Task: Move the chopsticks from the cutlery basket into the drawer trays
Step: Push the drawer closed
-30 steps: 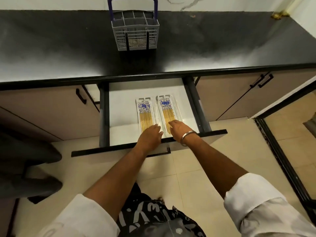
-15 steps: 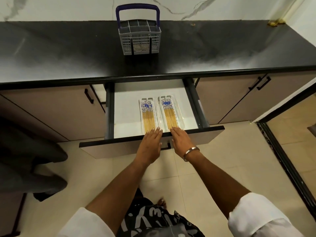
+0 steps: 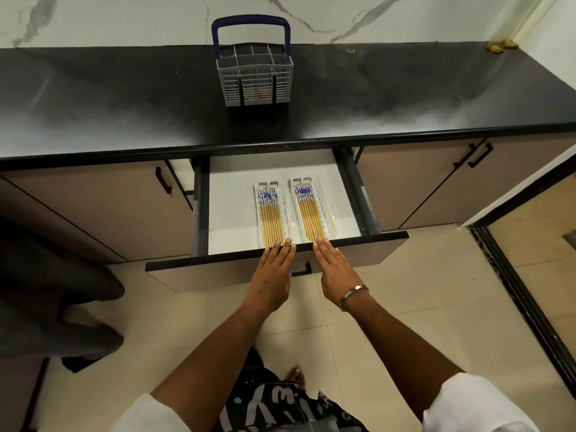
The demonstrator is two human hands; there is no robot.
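Two clear trays lie side by side in the open white drawer (image 3: 237, 194). The left tray (image 3: 270, 213) and the right tray (image 3: 310, 210) each hold several yellow chopsticks with blue-patterned tops. My left hand (image 3: 274, 269) and my right hand (image 3: 335, 269) lie flat with straight fingers against the drawer's dark front edge (image 3: 187, 263), fingertips at the trays' near ends. A grey cutlery basket (image 3: 255, 76) with a blue handle stands on the black countertop behind the drawer; I see no chopsticks sticking out of it.
The black countertop (image 3: 405, 88) runs along a marble wall. Closed cabinet doors (image 3: 93, 207) with black handles flank the drawer. Dark shapes sit on the tiled floor at the left. A dark door frame (image 3: 523, 291) edges the floor at the right.
Both hands drew back from inside the drawer onto its front edge and flattened. The drawer has slid partly inward toward the cabinet.
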